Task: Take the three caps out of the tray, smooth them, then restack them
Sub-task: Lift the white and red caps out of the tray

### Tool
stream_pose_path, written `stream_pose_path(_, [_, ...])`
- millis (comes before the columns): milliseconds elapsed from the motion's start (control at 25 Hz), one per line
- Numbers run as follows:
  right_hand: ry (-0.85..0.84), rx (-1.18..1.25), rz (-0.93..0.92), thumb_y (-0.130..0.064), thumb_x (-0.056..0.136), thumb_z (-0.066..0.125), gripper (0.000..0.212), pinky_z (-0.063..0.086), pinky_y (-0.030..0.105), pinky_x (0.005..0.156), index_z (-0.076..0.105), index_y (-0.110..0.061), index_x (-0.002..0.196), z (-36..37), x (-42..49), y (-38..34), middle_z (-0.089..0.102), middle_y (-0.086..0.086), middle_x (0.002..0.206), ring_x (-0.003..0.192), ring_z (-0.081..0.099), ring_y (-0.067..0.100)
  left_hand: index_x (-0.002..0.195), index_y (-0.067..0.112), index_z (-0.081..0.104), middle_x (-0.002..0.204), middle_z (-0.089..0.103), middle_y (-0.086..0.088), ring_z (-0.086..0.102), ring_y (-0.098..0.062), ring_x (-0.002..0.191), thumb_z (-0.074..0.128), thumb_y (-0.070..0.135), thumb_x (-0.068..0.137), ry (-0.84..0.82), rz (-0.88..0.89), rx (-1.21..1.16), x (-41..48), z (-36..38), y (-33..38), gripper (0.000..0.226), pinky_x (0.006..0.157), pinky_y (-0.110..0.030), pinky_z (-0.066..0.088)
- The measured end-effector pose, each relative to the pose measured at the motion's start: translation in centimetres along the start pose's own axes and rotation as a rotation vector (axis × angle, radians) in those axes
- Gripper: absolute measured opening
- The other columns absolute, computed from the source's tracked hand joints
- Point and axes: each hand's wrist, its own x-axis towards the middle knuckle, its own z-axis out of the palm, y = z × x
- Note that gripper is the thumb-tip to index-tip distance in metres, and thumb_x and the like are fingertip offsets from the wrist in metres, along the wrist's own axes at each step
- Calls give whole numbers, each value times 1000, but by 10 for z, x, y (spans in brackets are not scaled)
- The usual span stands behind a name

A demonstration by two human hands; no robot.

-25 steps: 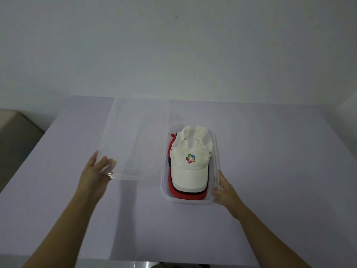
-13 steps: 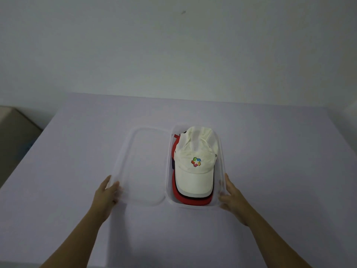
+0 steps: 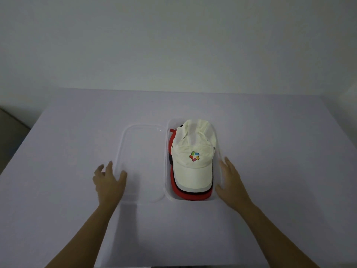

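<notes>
- Your left hand (image 3: 109, 182): fingers spread and loose, gripping nothing. The thumb lies over the 9 o'clock edge of the clear lid (image 3: 143, 163); I cannot tell whether it touches.
- Your right hand (image 3: 230, 182): fingers straight and flat against the 3 o'clock wall of the clear tray (image 3: 166, 171), curled round nothing.
- The lid lies flat on the table (image 3: 270, 151), just beside the tray at its 9 o'clock.
- All three caps sit stacked in the tray, brims toward 6 o'clock.
- White cap (image 3: 193, 171) on top, multicoloured logo (image 3: 194, 156) on its front.
- Dark cap (image 3: 171, 160) beneath, only its edge visible.
- Red cap (image 3: 190, 196) at the bottom, brim protruding at 6 o'clock.
</notes>
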Motion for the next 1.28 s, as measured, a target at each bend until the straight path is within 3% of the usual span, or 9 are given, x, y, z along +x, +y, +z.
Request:
stream_pose_path(120, [-129,-168,-239,-10,75,61,88,24,36,115,13,-29,146,2,13,-18,-4,-8,156,145,1,15,142,7,34,144,40,-17,47,-31,126,51,22,94,-140,234,-184,-13,22,57,53,104,-41,38])
stream_pose_path(280, [-315,-505,-206,-24,70,70,106,25,42,113,-1,-29,148,4,35,-25,-16,5,157,145,-2,31,149,10,11,156,22,-10,27,-27,141,33,30,100,-394,274,-191,-33,61,106,57,115,-40,24])
stream_pose_path(480, [-410,-713,-209,-45,61,80,129,21,45,114,-14,-23,147,4,45,-31,-20,17,155,144,1,37,149,10,9,156,23,-11,25,-28,142,30,25,101,-368,198,-242,-44,78,109,54,114,-38,22])
stream_pose_path(640, [-467,-645,-119,-24,68,74,121,27,46,112,-18,-14,146,5,46,-41,-23,18,153,142,-6,42,148,8,13,151,32,-14,35,-32,137,34,21,100,-365,207,-223,-43,77,113,54,111,-40,30])
stream_pose_path(760, [-326,-455,-96,-3,76,51,95,42,41,101,-11,-14,148,0,44,-49,-12,10,158,144,7,34,148,7,13,148,37,-19,40,-35,133,36,13,98,-359,197,-199,-38,79,110,55,109,-43,34])
stream_pose_path(920, [100,-247,-268,11,72,38,82,50,37,90,14,-8,147,-11,44,-51,12,11,157,140,29,33,148,6,12,149,34,-20,38,-36,134,39,10,96,-356,203,-209,-38,79,107,59,110,-44,33])
stream_pose_path(1080, [454,-213,-378,14,77,52,77,32,36,104,20,-7,145,-43,55,-25,22,17,153,139,26,36,148,6,10,149,33,-22,37,-36,134,38,5,95,-329,182,-203,-39,82,108,60,110,-45,33])
stream_pose_path(1200, [556,-244,-260,18,77,49,79,34,43,102,20,-10,144,-65,68,11,22,17,153,140,24,35,148,5,12,149,33,-22,37,-36,135,39,6,95,-289,160,-184,-39,85,108,59,109,-44,32])
stream_pose_path(1280, [520,-292,-133,22,75,47,81,40,48,98,22,-9,145,-75,75,42,21,16,154,139,26,38,148,6,14,149,34,-21,39,-35,134,40,7,95,-257,150,-169,-40,87,109,59,108,-45,33])
